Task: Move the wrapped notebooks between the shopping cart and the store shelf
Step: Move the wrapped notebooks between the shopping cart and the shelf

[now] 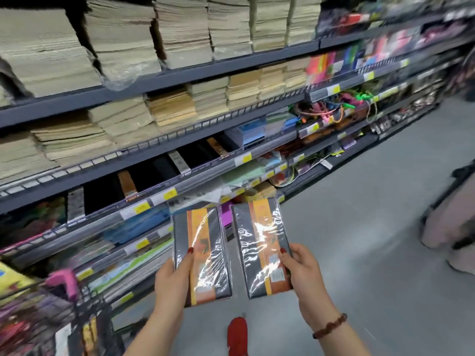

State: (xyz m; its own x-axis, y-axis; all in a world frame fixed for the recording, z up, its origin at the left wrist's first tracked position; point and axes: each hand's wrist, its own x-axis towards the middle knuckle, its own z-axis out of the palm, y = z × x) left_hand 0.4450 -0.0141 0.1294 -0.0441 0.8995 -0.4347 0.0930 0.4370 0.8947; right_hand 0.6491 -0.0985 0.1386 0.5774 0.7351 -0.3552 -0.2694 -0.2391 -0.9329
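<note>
Cart (pixel 38 304) sits low left, blurred, contents hard to read. You're mid-carry: left hand (pixel 172 278) clamps one wrapped notebook (pixel 203 255), right hand (pixel 303 268) clamps the other notebook (pixel 262 245), both held apart in front of the shelf (pixel 180 181). Next prob. calls for a free slot among matching stock; fingers underneath are hidden.

Both forearms reach forward from the bottom of the view, bare and roughly parallel, a little apart. The left hand (pixel 172 276) is raised with its thumb on top, pointing up and forward, the other fingers hidden underneath, closed in a grip on a wrapped notebook (pixel 203 255). The right hand (pixel 303 272) mirrors it, thumb on top, clamped on a second wrapped notebook (pixel 262 246). A beaded bracelet (pixel 330 326) circles the right wrist. Both thumbnails are painted red.
</note>
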